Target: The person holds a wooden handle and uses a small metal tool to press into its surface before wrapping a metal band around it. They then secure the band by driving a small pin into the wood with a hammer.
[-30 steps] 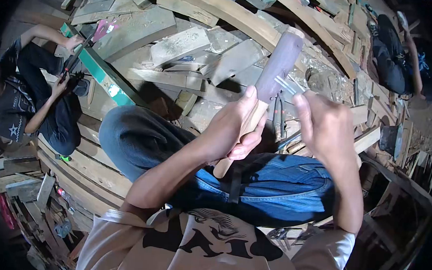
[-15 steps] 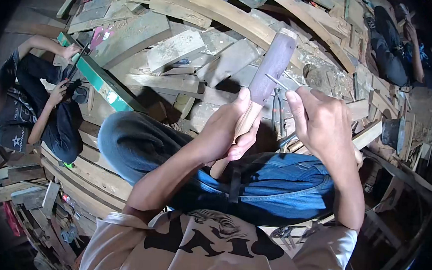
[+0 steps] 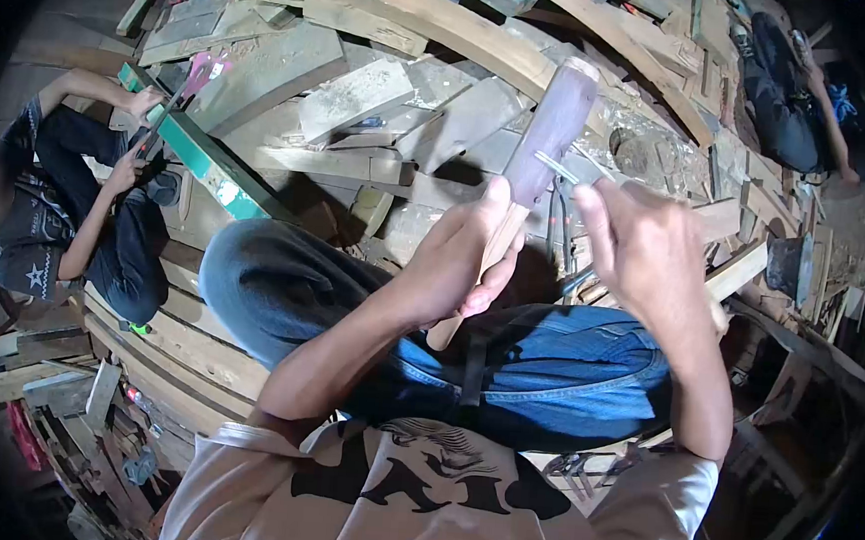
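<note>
1. Far left, a co-worker [image 3: 45, 213] sits on the planks with both hands on a dark tool beside a long green beam [image 3: 209, 169].
2. Next comes the person's own bent knee in dark trousers [image 3: 271, 279], raised above a floor of stacked boards.
3. The left hand [image 3: 463, 262] is wrapped tight round the pale wooden handle of a mallet [image 3: 553, 128], thumb up along the shaft. The mallet tilts up and to the right, and its purplish-grey head stands in front of the pile of offcuts [image 3: 365, 85].
4. Just right of the mallet head, touching its lower side, is a thin metal piece [image 3: 560, 169]. I cannot tell whether it is a nail or a blade.
5. The right hand [image 3: 644, 255] pinches that metal piece between its fingertips, close to the left hand but not touching it.
6. At the top right, another person [image 3: 785, 104] in dark clothes crouches among the timber, well apart.
</note>
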`<move>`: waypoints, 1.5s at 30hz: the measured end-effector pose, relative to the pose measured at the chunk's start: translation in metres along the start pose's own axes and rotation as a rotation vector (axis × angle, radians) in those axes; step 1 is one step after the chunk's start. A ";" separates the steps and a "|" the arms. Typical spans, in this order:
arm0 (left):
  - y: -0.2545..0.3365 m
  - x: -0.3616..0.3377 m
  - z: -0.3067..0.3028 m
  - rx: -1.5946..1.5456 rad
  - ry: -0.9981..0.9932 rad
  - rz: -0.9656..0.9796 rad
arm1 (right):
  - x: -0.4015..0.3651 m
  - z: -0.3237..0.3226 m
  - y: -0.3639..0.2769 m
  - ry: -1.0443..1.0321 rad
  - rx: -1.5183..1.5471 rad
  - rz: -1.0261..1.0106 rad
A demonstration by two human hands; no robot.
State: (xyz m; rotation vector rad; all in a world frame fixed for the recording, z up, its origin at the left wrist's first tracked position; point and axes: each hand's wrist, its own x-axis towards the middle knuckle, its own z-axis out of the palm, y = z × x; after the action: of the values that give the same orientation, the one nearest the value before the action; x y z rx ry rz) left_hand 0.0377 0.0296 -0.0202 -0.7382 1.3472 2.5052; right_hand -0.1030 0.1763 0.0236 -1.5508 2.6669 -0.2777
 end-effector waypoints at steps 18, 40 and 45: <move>-0.010 0.011 -0.004 0.027 -0.005 0.194 | 0.004 -0.004 0.004 -0.006 0.380 0.024; -0.017 0.023 -0.019 -0.722 -0.318 0.410 | 0.005 -0.025 0.028 -0.120 0.390 -0.259; -0.019 0.025 -0.044 -0.674 -0.553 0.272 | 0.001 -0.042 0.049 -0.179 0.400 -0.204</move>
State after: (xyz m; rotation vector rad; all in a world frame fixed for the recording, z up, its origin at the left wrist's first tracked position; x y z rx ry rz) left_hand 0.0383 0.0028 -0.0672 0.0911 0.4319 3.0702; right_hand -0.1507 0.2050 0.0561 -1.6221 2.1539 -0.6052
